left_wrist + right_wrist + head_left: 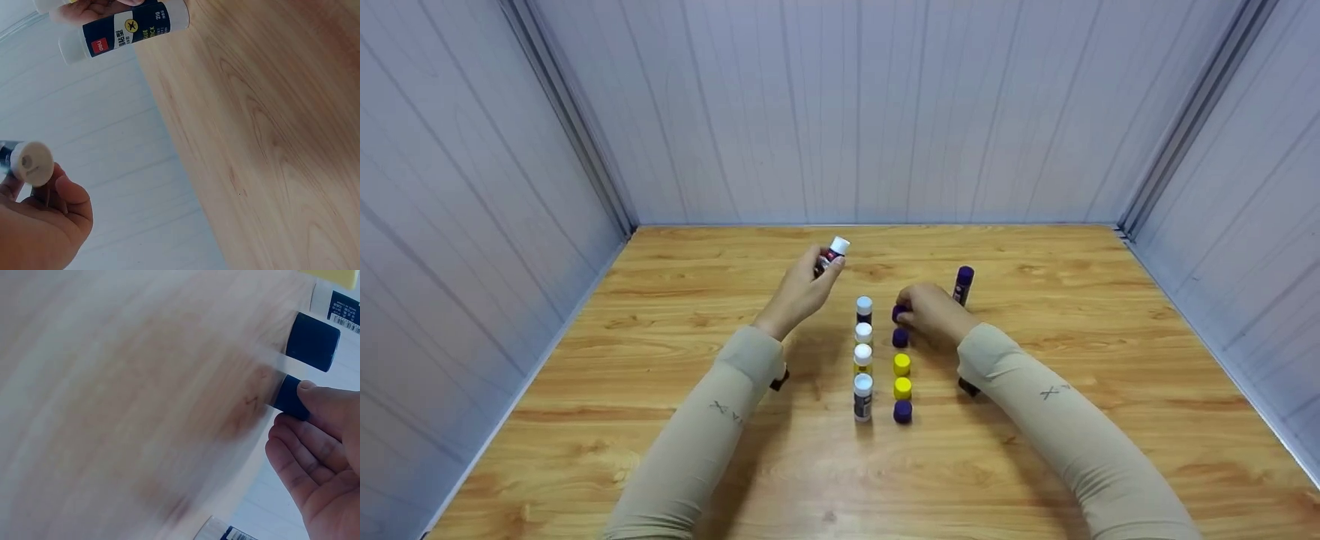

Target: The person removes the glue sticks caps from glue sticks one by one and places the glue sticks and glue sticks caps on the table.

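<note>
My left hand (802,289) grips a dark-labelled glue stick (831,253) above the table, tilted, its white end upward. In the left wrist view that glue stick's round white end (35,163) faces the camera. My right hand (937,311) pinches a dark purple cap (291,396) between thumb and fingers, at the far end of a row of caps. Beside it in the row is another purple cap (900,338). Nearer are a yellow cap (901,365), a second yellow one and a purple cap (902,412). Whether the pinched cap touches the table I cannot tell.
Left of the caps runs a row of several upright glue sticks with white tops, the nearest glue stick (862,397) in front. A purple-capped glue stick (964,281) stands beyond my right hand. Pale panel walls (855,112) enclose the wooden table (697,300) behind and at both sides.
</note>
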Demonstrator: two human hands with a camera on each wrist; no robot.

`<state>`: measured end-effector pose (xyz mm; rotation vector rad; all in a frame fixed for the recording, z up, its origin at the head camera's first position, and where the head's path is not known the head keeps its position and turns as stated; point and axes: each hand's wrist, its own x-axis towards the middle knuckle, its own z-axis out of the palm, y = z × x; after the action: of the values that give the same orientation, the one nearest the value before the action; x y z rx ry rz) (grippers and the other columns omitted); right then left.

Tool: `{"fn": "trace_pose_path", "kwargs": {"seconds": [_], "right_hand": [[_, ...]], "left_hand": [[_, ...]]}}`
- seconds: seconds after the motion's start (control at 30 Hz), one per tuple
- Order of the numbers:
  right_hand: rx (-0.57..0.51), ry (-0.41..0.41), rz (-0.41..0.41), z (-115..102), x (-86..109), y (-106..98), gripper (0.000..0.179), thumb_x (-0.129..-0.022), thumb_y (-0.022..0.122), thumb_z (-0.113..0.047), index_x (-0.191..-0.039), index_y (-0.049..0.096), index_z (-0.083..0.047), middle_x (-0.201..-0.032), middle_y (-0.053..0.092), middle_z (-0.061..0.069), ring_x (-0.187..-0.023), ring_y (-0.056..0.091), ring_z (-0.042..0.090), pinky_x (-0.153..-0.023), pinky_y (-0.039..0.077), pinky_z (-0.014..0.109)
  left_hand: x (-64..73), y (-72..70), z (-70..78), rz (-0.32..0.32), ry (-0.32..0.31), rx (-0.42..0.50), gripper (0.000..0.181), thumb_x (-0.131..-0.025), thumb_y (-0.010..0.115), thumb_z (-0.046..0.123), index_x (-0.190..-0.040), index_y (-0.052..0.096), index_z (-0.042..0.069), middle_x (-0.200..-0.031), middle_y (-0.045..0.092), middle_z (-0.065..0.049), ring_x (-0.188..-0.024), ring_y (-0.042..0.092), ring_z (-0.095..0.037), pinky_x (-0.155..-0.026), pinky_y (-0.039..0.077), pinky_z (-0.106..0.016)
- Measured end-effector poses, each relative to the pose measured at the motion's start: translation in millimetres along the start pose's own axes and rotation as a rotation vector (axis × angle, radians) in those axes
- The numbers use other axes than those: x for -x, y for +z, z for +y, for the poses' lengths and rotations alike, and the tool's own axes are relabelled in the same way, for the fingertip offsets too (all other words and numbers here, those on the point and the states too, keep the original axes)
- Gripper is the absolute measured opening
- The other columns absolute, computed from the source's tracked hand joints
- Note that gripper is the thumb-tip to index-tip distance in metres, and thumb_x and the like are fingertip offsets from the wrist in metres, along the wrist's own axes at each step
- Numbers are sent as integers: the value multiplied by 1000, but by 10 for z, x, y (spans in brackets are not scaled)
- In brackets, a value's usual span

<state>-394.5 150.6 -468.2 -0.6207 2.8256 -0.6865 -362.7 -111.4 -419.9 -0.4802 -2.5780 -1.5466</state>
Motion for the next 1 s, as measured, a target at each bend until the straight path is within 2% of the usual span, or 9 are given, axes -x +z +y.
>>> {"fn": "trace_pose_path", "kwargs": {"seconds": [0.27,0.53,0.7,1.0], "right_hand": [[-41,4,-2,0,-9,7,14,-106,71,-9,-114,79,-1,-108,79,13,-101,74,26,-94,62,45],[-21,-9,7,4,-21,-21,14,-106,71,-9,-112,80,-1,-107,80,13,-100,75,27,-92,63,45],[10,-12,7,0,-35,-21,17,-106,70,-10,-116,79,0,-112,80,14,-107,75,30,-97,62,46],[-14,6,2,-19,-12,-31,14,-105,71,-10,-113,80,-1,-108,79,13,-101,74,27,-93,62,44]], "left_hand": [[-104,50,-127,-45,-53,-23,29,-112,63,32,-129,63,9,-104,67,-7,-94,62,-20,-81,52,-34],[-223,147,-225,-109,-95,-56,19,-106,73,21,-121,71,9,-111,74,-9,-105,71,-24,-93,59,-41],[-274,196,-265,-142,-108,-54,16,-104,75,16,-117,77,6,-111,77,-8,-106,70,-24,-96,58,-42],[-332,276,-322,-185,-96,-92,14,-103,76,9,-115,79,4,-112,77,-10,-109,71,-25,-103,59,-42]]}}
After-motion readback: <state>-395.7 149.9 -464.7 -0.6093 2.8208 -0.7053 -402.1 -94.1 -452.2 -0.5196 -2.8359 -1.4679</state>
